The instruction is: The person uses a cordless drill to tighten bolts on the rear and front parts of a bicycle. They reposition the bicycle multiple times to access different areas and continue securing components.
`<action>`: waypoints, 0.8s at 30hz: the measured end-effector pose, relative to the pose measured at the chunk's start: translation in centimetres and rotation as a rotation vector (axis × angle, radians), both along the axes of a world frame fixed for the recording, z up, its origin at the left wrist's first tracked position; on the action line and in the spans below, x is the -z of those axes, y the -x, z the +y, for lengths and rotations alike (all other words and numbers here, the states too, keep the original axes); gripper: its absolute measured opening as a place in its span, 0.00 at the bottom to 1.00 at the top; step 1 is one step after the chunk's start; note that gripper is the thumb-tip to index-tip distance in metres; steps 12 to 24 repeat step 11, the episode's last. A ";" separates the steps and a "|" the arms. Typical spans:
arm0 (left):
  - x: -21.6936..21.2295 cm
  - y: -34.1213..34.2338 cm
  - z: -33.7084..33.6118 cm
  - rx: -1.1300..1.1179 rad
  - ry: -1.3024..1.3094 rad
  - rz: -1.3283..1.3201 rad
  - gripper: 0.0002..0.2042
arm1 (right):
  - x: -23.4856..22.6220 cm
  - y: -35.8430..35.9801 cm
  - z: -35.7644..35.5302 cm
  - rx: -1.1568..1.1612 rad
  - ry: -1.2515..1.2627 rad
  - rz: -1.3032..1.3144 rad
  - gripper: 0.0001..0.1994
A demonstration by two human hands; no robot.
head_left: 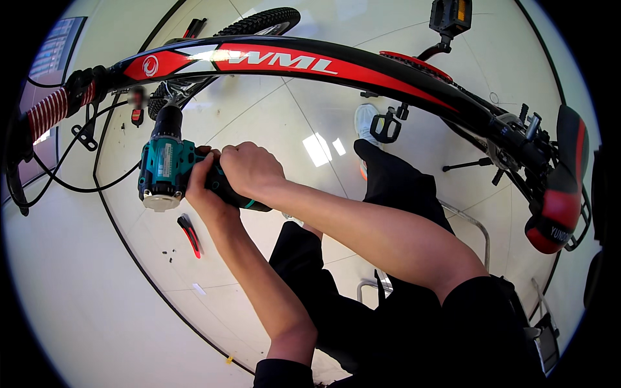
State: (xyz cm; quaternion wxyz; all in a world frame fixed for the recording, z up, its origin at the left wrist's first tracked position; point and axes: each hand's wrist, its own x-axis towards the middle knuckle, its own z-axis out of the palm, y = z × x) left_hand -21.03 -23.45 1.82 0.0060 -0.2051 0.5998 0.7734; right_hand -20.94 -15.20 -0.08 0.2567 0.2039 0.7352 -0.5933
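A teal and black cordless drill [165, 161] is held in both of my hands under the left end of the bicycle frame [414, 81]. My left hand [210, 191] wraps its fingers around the handle close to the drill body. Farther along the same handle, my right hand [251, 169] is closed around the grip in a fist. The black chuck [168, 121] points away from me toward the bicycle's front fork area. Whether the bit touches anything there is too small to tell. The frame is black and red, and it crosses above my hands.
The handlebar grip [48, 116] and looping cables stand at the left. A black-red saddle [563, 194] is at the right, with a pedal [387, 126] below the frame. On the tiled floor lies a red-black knife-like tool [189, 236]. A tyre [265, 21] shows at the far side.
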 end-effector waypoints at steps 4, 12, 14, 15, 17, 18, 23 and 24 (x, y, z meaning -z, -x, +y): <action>0.2 0.0 -0.2 -0.034 -0.015 -0.024 0.09 | -1.2 0.1 0.8 -0.002 0.069 -0.084 0.23; 0.5 -0.1 -0.7 -0.036 -0.044 -0.009 0.09 | -0.8 0.2 0.5 -0.071 0.024 -0.035 0.22; 0.5 -0.1 -0.7 -0.036 -0.044 -0.009 0.09 | -0.8 0.2 0.5 -0.071 0.024 -0.035 0.22; 0.5 -0.1 -0.7 -0.036 -0.044 -0.009 0.09 | -0.8 0.2 0.5 -0.071 0.024 -0.035 0.22; 0.5 -0.1 -0.7 -0.036 -0.044 -0.009 0.09 | -0.8 0.2 0.5 -0.071 0.024 -0.035 0.22; 0.5 -0.1 -0.7 -0.036 -0.044 -0.009 0.09 | -0.8 0.2 0.5 -0.071 0.024 -0.035 0.22; 0.5 -0.1 -0.7 -0.036 -0.044 -0.009 0.09 | -0.8 0.2 0.5 -0.071 0.024 -0.035 0.22; 0.5 -0.1 -0.7 -0.036 -0.044 -0.009 0.09 | -0.8 0.2 0.5 -0.071 0.024 -0.035 0.22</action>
